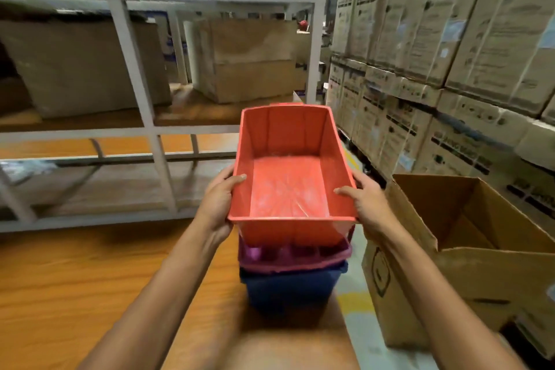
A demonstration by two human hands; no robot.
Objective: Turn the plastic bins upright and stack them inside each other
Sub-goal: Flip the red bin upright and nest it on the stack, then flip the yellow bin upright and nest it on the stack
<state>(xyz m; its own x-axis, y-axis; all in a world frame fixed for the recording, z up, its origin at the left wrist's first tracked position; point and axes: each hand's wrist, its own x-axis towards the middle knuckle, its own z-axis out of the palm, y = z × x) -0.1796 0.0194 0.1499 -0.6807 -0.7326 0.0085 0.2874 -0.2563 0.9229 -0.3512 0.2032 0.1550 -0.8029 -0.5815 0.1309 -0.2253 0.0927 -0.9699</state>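
Observation:
An upright red plastic bin (289, 186) is held between both hands, open side up and empty. My left hand (220, 204) grips its left rim with the thumb over the edge. My right hand (365, 204) grips the right rim the same way. The red bin sits in or just above a purple bin (288, 257), which is nested in a dark blue bin (289, 288). The stack stands on the orange wooden table (90, 279) near its right edge. Most of the purple and blue bins is hidden by the red one.
An open cardboard box (468, 252) stands on the floor right of the table. Stacked cartons (450, 54) fill the right side. A white metal rack (156, 135) with large boxes stands behind the table.

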